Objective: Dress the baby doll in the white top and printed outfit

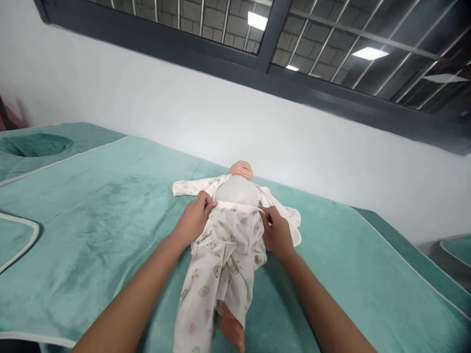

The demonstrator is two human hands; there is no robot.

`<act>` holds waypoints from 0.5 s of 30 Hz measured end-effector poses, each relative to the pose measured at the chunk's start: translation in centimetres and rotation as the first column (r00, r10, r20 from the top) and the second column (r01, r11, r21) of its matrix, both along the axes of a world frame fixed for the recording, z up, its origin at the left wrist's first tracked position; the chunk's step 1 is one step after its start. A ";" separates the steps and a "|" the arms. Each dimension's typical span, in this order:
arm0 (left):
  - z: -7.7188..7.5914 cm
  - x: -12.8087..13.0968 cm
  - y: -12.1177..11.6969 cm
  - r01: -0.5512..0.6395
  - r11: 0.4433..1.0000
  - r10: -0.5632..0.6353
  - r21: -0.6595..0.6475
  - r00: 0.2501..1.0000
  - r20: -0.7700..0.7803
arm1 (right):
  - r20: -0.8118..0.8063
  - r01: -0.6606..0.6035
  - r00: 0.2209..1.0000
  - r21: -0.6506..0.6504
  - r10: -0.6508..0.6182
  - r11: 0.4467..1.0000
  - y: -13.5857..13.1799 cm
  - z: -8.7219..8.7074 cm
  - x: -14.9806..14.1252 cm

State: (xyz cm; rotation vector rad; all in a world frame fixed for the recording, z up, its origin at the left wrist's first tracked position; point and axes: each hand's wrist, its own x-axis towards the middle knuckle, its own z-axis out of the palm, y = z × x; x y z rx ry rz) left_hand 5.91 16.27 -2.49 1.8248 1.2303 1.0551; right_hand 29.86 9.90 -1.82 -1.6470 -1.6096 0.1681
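doll (239,189) lies on its back in the middle of the head view, on a green plush cover (121,206), its head (242,168) towards the white wall (162,108) and its legs towards the person. patterned trousers (230,235) are on its legs, with the gathered waistband (238,207) across the lower part of the pale grey torso. the left hand (196,216) has thumb and fingers clamped together on one end of the waistband; the right hand (276,230) pinches the other end, thumb and fingers closed on the cloth. one trouser leg runs down to the bottom edge of the view; from the other, which is bunched up, a bare foot (234,332) pokes out. a patterned top (200,186) lies open around the torso, one sleeve stretched out on the left side, the rest spread beyond the right hand. above the wall is a dark-framed window (267,61) with metal bars (226,22).
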 end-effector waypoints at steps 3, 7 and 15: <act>0.4 1.7 2.7 -0.115 0.993 0.114 -0.002 0.993 -0.024 | -0.098 0.144 0.985 0.009 -0.142 0.990 2.9 0.3 0.3; -0.7 2.6 4.1 -0.113 0.986 0.120 -0.120 0.992 0.047 | -0.286 0.180 0.943 0.006 -0.170 0.984 4.9 -0.9 0.6; -0.2 -1.1 1.4 0.188 0.946 -0.146 -0.264 0.974 0.172 | -0.462 -0.167 0.886 -0.249 0.035 0.954 2.4 -1.9 2.9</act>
